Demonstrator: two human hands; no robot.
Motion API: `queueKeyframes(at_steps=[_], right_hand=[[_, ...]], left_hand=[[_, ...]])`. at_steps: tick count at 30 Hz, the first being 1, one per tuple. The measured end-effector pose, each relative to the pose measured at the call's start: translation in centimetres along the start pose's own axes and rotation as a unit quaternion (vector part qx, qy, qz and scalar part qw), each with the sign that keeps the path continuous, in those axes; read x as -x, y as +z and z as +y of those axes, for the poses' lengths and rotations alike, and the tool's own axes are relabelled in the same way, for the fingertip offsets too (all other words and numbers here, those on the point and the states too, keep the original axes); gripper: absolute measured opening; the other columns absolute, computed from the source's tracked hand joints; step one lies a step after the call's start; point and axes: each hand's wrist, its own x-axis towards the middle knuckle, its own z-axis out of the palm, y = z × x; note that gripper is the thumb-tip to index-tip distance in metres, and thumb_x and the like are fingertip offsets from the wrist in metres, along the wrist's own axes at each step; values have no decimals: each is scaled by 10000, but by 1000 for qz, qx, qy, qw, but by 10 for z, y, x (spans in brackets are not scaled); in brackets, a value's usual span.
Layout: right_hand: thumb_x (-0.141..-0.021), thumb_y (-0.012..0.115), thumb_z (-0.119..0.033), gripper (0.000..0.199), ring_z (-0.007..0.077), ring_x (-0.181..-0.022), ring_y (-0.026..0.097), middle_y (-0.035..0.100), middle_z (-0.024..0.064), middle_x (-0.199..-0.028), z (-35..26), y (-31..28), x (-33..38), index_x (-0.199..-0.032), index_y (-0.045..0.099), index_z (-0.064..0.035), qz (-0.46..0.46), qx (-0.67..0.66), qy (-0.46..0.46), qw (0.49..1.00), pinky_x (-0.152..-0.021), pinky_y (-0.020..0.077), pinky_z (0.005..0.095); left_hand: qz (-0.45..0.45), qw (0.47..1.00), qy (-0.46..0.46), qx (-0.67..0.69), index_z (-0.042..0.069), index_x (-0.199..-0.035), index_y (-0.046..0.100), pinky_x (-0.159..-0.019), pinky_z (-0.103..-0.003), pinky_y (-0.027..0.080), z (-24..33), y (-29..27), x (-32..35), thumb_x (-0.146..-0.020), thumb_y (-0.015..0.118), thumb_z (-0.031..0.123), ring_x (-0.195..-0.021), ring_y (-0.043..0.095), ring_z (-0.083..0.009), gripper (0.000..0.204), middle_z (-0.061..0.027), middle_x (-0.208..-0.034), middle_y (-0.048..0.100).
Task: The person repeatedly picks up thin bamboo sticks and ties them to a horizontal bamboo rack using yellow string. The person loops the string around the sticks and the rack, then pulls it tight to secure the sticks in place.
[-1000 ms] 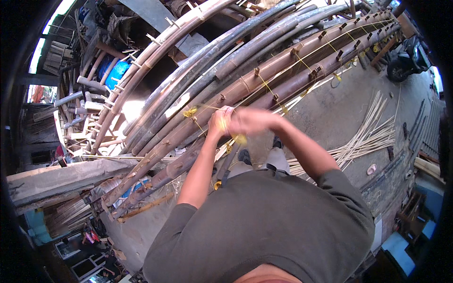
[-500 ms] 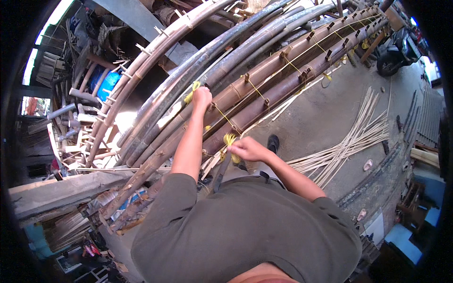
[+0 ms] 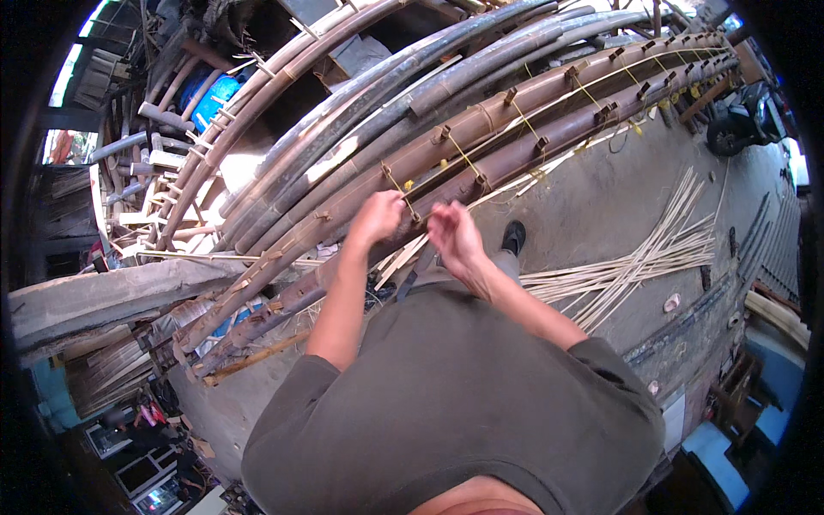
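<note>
Just above the olive-green shirt (image 3: pixel 463 403), the left hand (image 3: pixel 376 219) is curled on the brown bamboo poles (image 3: pixel 481 142) at a yellow cord tie (image 3: pixel 396 182); the right hand (image 3: pixel 453 240), fingers half open, holds nothing I can make out. Beyond, split bamboo strips (image 3: pixel 635 262) lie on concrete; farther left sits a blue container (image 3: pixel 213 90).

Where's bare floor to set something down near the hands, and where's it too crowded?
Free: the grey concrete floor between the lashed bamboo poles and the fan of thin bamboo strips, past the shoe. Crowded: at the poles, where the left hand and right hand work the yellow cord, and the scrap pile lower left.
</note>
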Motion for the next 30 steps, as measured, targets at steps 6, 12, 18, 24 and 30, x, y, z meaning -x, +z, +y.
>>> queueKeyframes(at_steps=[6, 12, 18, 24, 30], right_hand=[[-980, 399, -323, 420, 225, -791, 571, 592, 127, -823, 10, 144, -26, -761, 577, -13, -217, 571, -262, 747, -705, 466, 329], [-943, 475, -530, 562, 288, -815, 656, 674, 189, -848, -23, 102, -146, -1017, 699, -20, -109, 846, -310, 419, -787, 497, 378], [-954, 562, -415, 462, 94, -539, 479, 524, 2, -585, -61, 144, 19, -676, 575, -46, -368, 533, -18, 762, -497, 413, 267], [-957, 465, -445, 511, 412, -733, 631, 629, 225, -734, 17, -21, 7, -792, 646, 3, -208, 793, -146, 554, -682, 481, 494], [-908, 551, -375, 399, 431, -754, 613, 627, 257, -780, 9, -18, 10, -819, 673, -6, -229, 767, -92, 592, -688, 486, 475]], left_hand=[[236, 944, 119, 196, -16, -1047, 594, -839, -448, 473, -28, 52, 15, -908, 532, 145, -1021, 639, -286, 221, -287, -1030, 638], [58, 989, -85, 103, 10, -1077, 642, -827, -467, 470, -10, 23, 3, -981, 452, 260, -992, 599, -433, 329, -265, -993, 635], [83, 989, -22, 122, 11, -1038, 658, -773, -406, 495, -20, 21, 10, -976, 484, 249, -907, 638, -399, 301, -242, -956, 655], [48, 984, 3, 171, 2, -906, 673, -646, -315, 487, -1, 1, -7, -959, 559, 243, -686, 639, -177, 272, -124, -784, 689], [177, 904, -20, 389, -2, -977, 654, -624, -255, 482, 31, -68, -93, -1000, 504, 185, -611, 530, -61, 241, 29, -603, 516]])
